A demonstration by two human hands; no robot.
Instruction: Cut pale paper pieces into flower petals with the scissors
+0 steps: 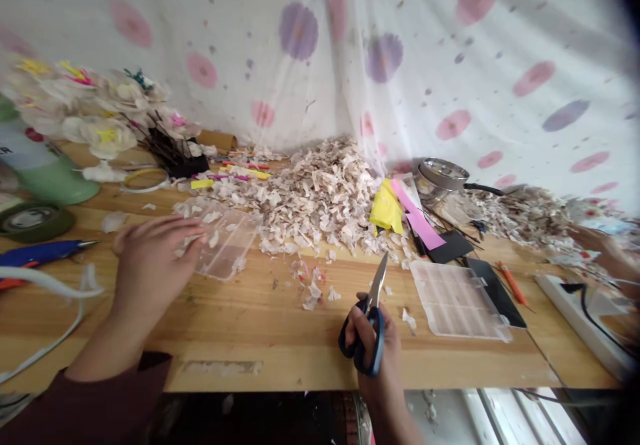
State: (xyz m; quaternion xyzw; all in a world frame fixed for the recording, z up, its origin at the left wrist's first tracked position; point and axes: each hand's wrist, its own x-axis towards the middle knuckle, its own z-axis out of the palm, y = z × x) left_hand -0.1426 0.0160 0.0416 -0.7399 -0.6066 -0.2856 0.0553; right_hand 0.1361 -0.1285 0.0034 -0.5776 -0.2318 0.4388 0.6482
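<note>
My right hand (383,345) grips a pair of scissors (376,285) with dark blue handles, fingers through the loops, blades together and pointing up and away. My left hand (157,265) is over the left end of a clear plastic compartment box (227,241) that holds a few pale petal-like flakes. Its thumb and fingertips come together, slightly blurred; whether a flake is between them is hard to make out. Behind the box rises a large heap of pale dried flakes (320,195). Small scraps (313,288) lie on the wooden table between my hands.
At left are handmade flowers (105,128), green tape (37,220) and a blue glue gun (43,255). Yellow (387,208) and pink sheets (423,228), a clear lid (460,298), an orange pen-like tool (513,283) and a power strip (580,325) lie right. Another person's hand (597,248) shows at far right.
</note>
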